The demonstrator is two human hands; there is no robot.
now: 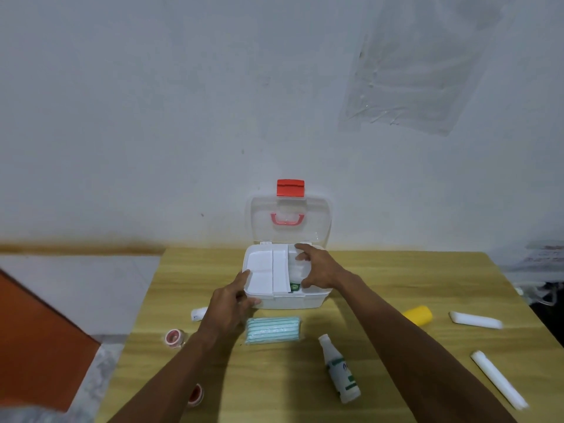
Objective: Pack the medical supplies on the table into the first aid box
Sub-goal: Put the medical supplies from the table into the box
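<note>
The white first aid box [290,300] stands open at the table's far edge, its clear lid [291,219] with a red latch leaning on the wall. My left hand [232,300] grips the box's front left corner and the white inner tray [265,271]. My right hand [317,270] is over the right compartment, fingers curled around a clear plastic packet [297,268]. A green-labelled item [294,286] lies inside. On the table lie a pack of face masks [273,329], a white bottle [338,369], a yellow container [418,314] and tape rolls [174,338].
White wrapped rolls lie at the right [474,319] and the right front [499,380]. A small white tube [199,313] sits by my left wrist. Another tape roll [195,395] lies under my left forearm. The wooden table [381,285] ends at left over an orange and grey floor.
</note>
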